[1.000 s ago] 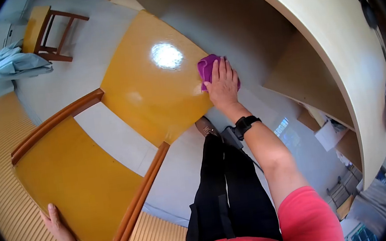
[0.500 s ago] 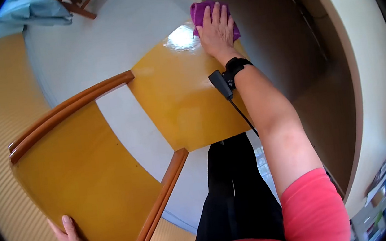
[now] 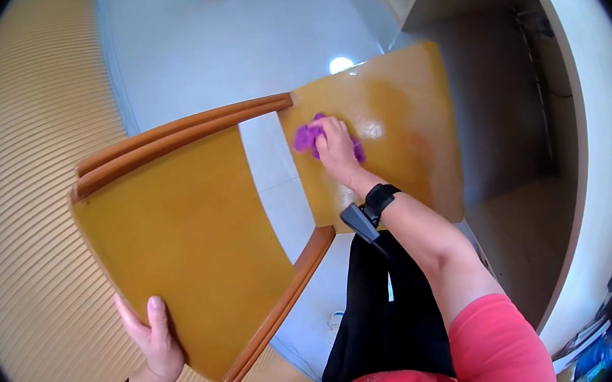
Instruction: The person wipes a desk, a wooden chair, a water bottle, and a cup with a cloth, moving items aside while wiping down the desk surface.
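A wooden chair (image 3: 183, 243) with a yellow-brown backrest and orange-brown side rails fills the middle of the view. Its glossy seat (image 3: 414, 148) extends to the right of the backrest. On the seat, near its backrest side, my right hand (image 3: 339, 146) grips a crumpled purple cloth (image 3: 307, 138) and presses it to the surface. My left hand (image 3: 153, 340) holds the backrest's top edge at the lower left, thumb on the near face and the other fingers partly hidden behind it. Both wrists carry black straps with small devices.
A ribbed tan wall (image 3: 33, 184) rises on the left. To the right stands a pale desk (image 3: 574, 160) with a dark recess beneath it, close to the seat. Light floor (image 3: 228, 41) shows beyond the chair. Books or papers (image 3: 593, 354) sit at the lower right.
My right hand has drawn the purple cloth from the seat's far corner back toward the backrest. The camera view has shifted, and my left hand still holds the backrest.
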A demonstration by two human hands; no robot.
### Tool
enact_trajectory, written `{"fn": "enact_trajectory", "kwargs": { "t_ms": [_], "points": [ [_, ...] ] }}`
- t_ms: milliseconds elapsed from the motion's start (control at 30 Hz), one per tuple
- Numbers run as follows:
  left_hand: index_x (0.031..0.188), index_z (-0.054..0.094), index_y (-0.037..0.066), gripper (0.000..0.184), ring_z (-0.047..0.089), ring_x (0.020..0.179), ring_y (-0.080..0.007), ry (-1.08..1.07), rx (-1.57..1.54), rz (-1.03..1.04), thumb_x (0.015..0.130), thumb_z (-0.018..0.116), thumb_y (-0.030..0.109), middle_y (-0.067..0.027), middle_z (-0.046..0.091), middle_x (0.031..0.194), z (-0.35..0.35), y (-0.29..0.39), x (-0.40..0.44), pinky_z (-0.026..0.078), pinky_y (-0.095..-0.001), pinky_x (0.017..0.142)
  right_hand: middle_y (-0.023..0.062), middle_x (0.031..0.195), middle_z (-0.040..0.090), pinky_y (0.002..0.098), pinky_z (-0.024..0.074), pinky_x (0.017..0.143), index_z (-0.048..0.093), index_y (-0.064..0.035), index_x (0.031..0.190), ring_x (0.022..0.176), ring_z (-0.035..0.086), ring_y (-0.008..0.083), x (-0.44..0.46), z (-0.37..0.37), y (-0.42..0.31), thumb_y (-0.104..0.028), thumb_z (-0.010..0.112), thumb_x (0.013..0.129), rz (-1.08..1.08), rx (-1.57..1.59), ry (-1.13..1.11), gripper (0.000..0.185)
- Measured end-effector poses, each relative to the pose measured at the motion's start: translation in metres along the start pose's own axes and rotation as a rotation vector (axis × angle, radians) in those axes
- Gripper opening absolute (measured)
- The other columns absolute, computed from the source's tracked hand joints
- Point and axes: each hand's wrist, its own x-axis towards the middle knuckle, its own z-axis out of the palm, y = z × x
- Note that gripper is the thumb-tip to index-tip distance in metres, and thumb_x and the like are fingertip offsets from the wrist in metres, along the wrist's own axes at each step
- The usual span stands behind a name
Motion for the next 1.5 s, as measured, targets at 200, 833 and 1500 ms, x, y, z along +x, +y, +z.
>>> {"fn": "enact_trajectory", "kwargs": {
  "t_ms": [200, 833, 1500],
  "points": [
    [0.134, 0.027, -0.004, 0.050, 0.045, 0.111, -0.0195, 0.027, -0.001, -0.004, 0.094, 0.050, 0.017, -0.0131, 0.046, 0.123, -0.001, 0.001, -0.003, 0.034, -0.0326, 0.098, 0.0182, 0.134, 0.041, 0.0420, 0.0307, 0.104, 0.047, 0.0003, 0.128, 0.124, 0.040, 0.0332, 0.014, -0.009, -0.206, -0.013, 0.055, 0.085, -0.692, 0.527, 0.170, 0.046],
    [0.123, 0.035, -0.002, 0.037, 0.048, 0.098, -0.0163, 0.062, -0.035, -0.037, 0.092, 0.051, 0.012, -0.0105, 0.051, 0.109, -0.001, -0.004, -0.001, 0.041, -0.0301, 0.086, 0.0259, 0.140, 0.035, 0.0501, 0.0191, 0.110, 0.050, 0.0031, 0.125, 0.133, 0.023, 0.0468, 0.009, 0.010, -0.230, -0.020, 0.046, 0.090, -0.471, 0.482, 0.067, 0.041],
    [0.129, 0.035, -0.003, 0.045, 0.048, 0.115, -0.0229, 0.056, -0.046, 0.131, 0.092, 0.054, 0.015, -0.0143, 0.050, 0.120, -0.006, -0.024, 0.002, 0.038, -0.0331, 0.097, 0.0156, 0.143, 0.035, 0.0494, 0.0221, 0.105, 0.049, -0.0143, 0.131, 0.133, 0.028, 0.0379, -0.045, 0.028, -0.266, -0.040, 0.047, 0.091, -1.032, 0.363, -0.111, 0.048]
  ]
}}
